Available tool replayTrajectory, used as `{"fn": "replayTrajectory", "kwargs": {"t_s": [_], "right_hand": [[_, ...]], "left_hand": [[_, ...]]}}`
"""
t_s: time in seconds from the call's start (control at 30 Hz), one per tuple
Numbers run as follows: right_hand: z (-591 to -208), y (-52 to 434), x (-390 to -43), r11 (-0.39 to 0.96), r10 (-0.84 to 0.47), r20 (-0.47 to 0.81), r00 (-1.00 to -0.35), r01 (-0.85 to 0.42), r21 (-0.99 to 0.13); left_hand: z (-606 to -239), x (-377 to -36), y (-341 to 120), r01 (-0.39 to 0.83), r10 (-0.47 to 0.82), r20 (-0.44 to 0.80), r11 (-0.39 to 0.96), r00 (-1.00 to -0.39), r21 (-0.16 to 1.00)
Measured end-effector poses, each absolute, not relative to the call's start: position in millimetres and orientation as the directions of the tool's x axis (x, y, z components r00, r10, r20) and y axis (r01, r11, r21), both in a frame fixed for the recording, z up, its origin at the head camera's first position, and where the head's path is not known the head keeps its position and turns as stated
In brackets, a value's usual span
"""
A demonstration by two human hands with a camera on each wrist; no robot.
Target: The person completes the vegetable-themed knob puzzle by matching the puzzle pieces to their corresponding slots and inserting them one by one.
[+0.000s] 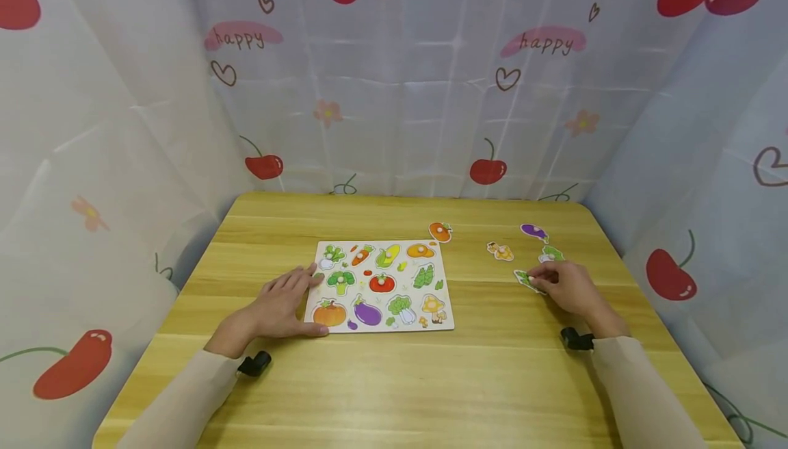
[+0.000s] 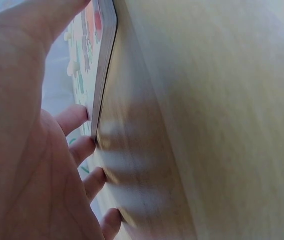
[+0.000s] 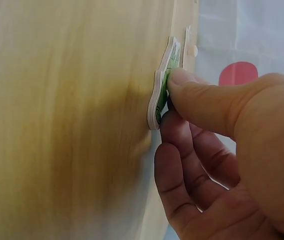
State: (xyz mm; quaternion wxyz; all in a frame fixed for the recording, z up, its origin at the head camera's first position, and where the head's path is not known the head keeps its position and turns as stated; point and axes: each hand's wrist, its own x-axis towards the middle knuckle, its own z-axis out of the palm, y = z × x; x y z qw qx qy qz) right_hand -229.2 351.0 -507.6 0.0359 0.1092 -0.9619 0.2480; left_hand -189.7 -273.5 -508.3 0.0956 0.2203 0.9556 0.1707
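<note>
Green and flat, a vegetable puzzle piece is pinched between thumb and fingertips of the right hand, lying on the wooden table right of the puzzle board; other loose pieces sit just beyond (an eggplant piece among them); the left hand rests flat, fingers straight, against the board's left edge.

A light wooden table sat boxed in by white cherry-print curtains with "happy" written on them.
</note>
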Motion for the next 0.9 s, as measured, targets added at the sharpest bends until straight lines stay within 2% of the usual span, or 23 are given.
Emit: {"fn": "replayTrajectory", "kwargs": {"t_s": [0.43,0.67,0.9], "right_hand": [[-506,342,-229,0.858,-0.186,0.165,-0.969,-0.242,-0.453],[-504,334,-229,0.846,-0.160,0.183,-0.970,-0.230,-0.481],[-503,323,-225,0.831,-0.154,0.303,-0.940,-0.289,-0.475]], "left_hand": [[-510,-192,-274,0.389,0.454,-0.108,0.846,-0.884,0.364],[-511,-192,-275,0.388,0.453,-0.108,0.845,-0.885,0.367],[-510,-192,-274,0.387,0.454,-0.108,0.843,-0.885,0.373]]}}
